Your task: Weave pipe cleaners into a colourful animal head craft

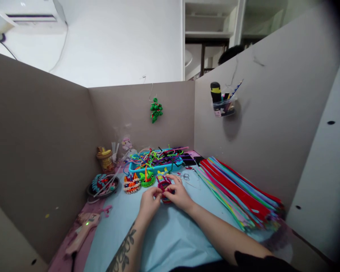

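Between my hands is a dark red and magenta pipe-cleaner figure point(164, 184), held just above the blue cloth point(170, 230). My left hand point(150, 200) pinches it from the left with thumb and forefinger. From the right, my right hand point(179, 192) grips it, thumb and fingers closed round its side. The fingers hide much of the piece. Just beyond my hands stand an orange and white pipe-cleaner figure point(132, 184), a green one point(147, 179) and a yellow and light-blue one point(162, 174). Scissors point(185, 176) lie past my right hand.
A blue tray point(155, 168) heaped with pipe cleaners stands at the back. Bundles of long pipe cleaners point(238, 192) lie on the right. On the left are a dark bowl point(104, 192), a lidded cup point(105, 159) and a pink glue gun point(83, 233). Grey partitions point(170, 124) enclose the table.
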The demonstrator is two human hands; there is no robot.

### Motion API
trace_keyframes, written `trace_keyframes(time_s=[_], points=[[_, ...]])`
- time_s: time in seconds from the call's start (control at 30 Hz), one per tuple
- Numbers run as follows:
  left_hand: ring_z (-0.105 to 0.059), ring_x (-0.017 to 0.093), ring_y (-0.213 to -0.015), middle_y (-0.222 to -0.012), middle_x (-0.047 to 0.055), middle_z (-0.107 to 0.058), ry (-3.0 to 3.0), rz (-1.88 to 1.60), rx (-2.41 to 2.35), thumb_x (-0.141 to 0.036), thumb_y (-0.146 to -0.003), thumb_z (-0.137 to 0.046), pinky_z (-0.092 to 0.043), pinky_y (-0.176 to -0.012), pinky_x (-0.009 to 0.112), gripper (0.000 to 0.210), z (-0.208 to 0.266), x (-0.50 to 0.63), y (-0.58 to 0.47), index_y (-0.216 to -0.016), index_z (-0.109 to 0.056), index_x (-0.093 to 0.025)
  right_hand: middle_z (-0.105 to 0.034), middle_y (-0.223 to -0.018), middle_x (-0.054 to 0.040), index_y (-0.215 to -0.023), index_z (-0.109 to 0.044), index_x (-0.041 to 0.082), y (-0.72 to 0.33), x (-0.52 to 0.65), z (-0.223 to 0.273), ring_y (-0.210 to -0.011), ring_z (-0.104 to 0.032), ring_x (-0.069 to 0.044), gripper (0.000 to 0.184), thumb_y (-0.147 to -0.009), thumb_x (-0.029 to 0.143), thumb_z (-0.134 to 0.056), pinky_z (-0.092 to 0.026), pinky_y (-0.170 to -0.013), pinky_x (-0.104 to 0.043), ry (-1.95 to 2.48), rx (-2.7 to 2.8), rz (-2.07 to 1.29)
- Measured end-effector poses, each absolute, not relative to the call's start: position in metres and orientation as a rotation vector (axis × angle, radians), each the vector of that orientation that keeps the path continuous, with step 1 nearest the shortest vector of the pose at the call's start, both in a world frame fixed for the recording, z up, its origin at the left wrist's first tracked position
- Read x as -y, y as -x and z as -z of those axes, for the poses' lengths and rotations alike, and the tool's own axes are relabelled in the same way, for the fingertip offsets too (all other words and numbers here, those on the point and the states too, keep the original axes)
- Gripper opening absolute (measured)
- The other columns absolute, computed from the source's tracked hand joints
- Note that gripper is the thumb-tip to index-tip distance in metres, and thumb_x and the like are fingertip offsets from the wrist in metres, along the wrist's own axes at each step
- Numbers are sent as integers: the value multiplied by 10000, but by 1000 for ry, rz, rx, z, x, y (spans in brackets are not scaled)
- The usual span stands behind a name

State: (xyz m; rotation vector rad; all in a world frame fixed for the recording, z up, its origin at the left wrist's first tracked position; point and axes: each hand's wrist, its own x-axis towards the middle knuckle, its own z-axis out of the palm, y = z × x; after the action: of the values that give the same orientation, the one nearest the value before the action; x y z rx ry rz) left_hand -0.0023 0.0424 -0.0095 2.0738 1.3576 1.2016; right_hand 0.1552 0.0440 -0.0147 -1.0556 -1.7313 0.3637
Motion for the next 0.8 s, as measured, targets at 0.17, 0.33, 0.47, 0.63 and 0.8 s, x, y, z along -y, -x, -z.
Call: trace_keyframes(time_s=[0.17,0.33,0.47,0.63,0.8], points=[[-609,148,-679,-746,25,-663,-1982,-1283,-1262,-205,-737,-529,-461,-632,243,112,6,-41,2,-801,-609,-161,-507,-1223,-47,-596,-659,206,-157,-44,14,-1181,-384,-244,85,-674,173,-649,-221,-1051,-434,1031,1751,-285],[-600,141,-670,-739,8,-639,-2003,-1360,-1253,-168,-725,-511,-458,-617,238,91,9,-41,2,-783,-580,-176,-487,-1242,-35,-654,-692,233,-159,-44,16,-1229,-322,-253,98,-679,150,-647,-246,-1039,-440,912,1880,-186],[-610,142,-665,-734,1,-635,-1926,-1400,-1234,-189,-721,-538,-470,-633,251,122,11,-43,2,-843,-545,-186,-492,-1235,-30,-662,-693,241,-161,-43,15,-1234,-315,-259,100,-677,150,-653,-243,-1037,-452,886,1922,-135],[-643,161,-633,-707,5,-652,-1638,-1474,-1228,-306,-647,-672,-498,-593,260,391,12,-45,-1,-965,-485,-174,-510,-1158,-61,-636,-657,207,-160,-43,14,-1136,-406,-243,73,-693,166,-636,-303,-992,-426,1019,1736,-146],[-662,195,-609,-644,47,-673,-1641,-1257,-1336,-373,-726,-564,-498,-537,270,243,16,-45,-1,-770,-631,-144,-500,-1128,-61,-634,-642,205,-157,-44,17,-1114,-416,-239,84,-691,148,-619,-322,-977,-409,1022,1666,-99]])
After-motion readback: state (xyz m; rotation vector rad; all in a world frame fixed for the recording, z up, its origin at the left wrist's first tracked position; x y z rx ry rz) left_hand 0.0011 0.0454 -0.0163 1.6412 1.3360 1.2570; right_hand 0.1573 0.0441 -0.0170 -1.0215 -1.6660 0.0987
